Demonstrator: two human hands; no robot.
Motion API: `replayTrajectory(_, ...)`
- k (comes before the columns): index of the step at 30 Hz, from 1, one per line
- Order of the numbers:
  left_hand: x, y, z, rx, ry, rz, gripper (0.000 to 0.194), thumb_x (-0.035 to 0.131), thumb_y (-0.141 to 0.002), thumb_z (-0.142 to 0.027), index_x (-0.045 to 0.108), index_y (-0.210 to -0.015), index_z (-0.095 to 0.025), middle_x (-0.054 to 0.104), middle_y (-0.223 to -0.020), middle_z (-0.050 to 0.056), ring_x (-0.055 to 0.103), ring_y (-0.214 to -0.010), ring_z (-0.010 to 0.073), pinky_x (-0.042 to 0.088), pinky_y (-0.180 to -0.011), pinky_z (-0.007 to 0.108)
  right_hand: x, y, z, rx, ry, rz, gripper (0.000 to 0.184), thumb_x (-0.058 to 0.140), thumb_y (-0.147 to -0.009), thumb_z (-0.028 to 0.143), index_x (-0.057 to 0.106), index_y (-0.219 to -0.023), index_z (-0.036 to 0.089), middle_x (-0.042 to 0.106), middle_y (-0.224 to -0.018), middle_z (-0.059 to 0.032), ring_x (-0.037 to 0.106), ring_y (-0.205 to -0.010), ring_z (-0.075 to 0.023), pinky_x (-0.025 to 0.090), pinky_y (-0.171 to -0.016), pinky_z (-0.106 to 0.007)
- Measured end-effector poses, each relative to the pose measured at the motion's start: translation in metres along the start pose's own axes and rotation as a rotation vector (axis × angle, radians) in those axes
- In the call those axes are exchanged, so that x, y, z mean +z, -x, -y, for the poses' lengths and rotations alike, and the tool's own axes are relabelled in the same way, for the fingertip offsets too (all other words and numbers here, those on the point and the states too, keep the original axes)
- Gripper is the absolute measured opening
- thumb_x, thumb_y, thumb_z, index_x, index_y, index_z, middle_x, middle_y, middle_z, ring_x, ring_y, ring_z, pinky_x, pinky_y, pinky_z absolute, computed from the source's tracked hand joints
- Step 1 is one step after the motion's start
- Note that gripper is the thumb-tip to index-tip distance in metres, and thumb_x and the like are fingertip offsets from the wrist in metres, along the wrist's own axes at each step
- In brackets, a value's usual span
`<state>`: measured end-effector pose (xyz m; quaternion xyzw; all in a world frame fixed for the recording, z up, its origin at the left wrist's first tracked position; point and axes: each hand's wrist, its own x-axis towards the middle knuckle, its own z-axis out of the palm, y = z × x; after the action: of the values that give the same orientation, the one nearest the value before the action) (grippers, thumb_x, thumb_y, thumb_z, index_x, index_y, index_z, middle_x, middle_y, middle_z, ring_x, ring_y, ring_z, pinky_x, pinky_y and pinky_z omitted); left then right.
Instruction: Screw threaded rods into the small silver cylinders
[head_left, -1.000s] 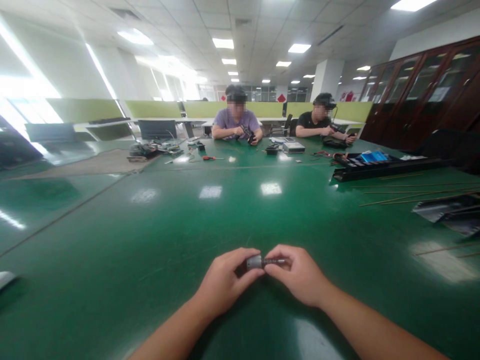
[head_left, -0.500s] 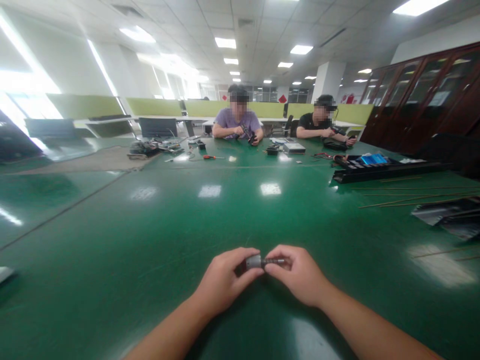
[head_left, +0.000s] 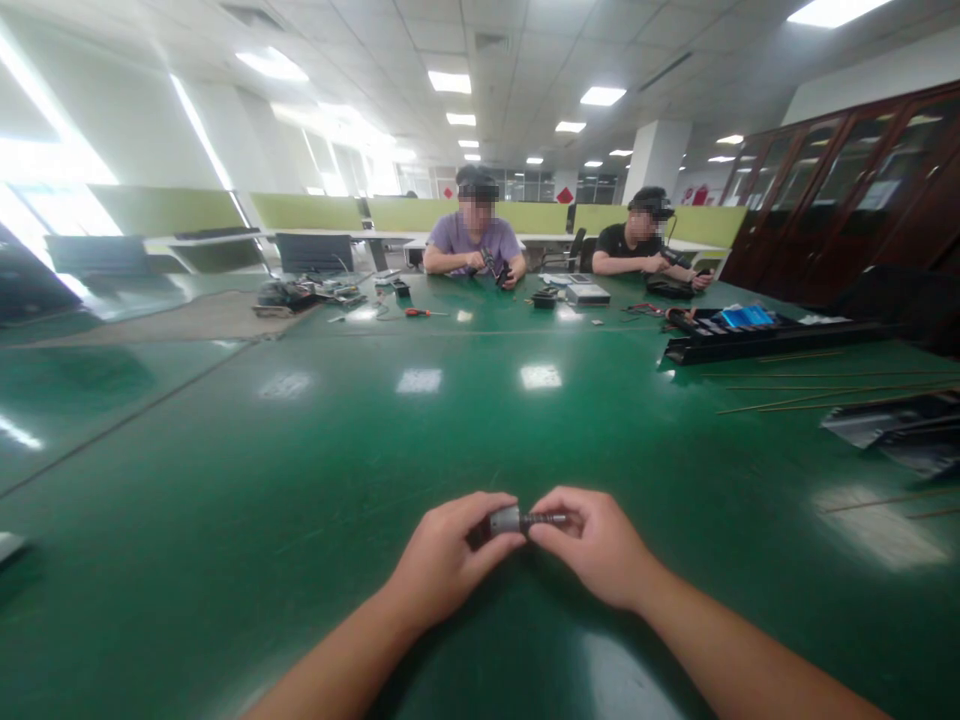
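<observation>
Low over the near part of the green table (head_left: 465,420), both my hands meet around a small grey metal cylinder (head_left: 507,520) with a thin dark threaded rod sticking out to its right. My left hand (head_left: 442,560) pinches the cylinder between thumb and fingers. My right hand (head_left: 596,545) pinches the rod end, fingers curled. Both forearms come in from the bottom edge.
Two people sit at the far side, each handling a dark device (head_left: 499,270). A long black tray (head_left: 757,335) with a blue item lies right. Thin rods (head_left: 825,395) and dark sheets (head_left: 892,425) lie at the right edge. Tools and clutter (head_left: 300,295) sit far left.
Hands and the metal part stay almost still; the view shifts slightly.
</observation>
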<state>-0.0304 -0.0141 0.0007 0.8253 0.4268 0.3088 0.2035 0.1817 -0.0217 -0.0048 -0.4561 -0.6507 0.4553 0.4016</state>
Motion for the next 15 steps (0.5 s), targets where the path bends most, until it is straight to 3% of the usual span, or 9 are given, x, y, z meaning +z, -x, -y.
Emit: replayTrajectory(15, 0.001, 0.0004, 0.0019, -0.009, 0.005, -0.016, 0.028, 0.066, -0.086, -0.037, 0.066, -0.11, -0.025, 0.072, -0.101, 0.002, 0.067, -0.09, 0.0184, 0.052, -0.082, 0.029, -0.0002, 0.0001, -0.0011, 0.002, 0.0, -0.009, 0.012, 0.067, -0.079, 0.023, 0.07, -0.087, 0.015, 0.07, -0.079, -0.003, 0.061, -0.07, -0.0159, 0.046, -0.065, -0.025)
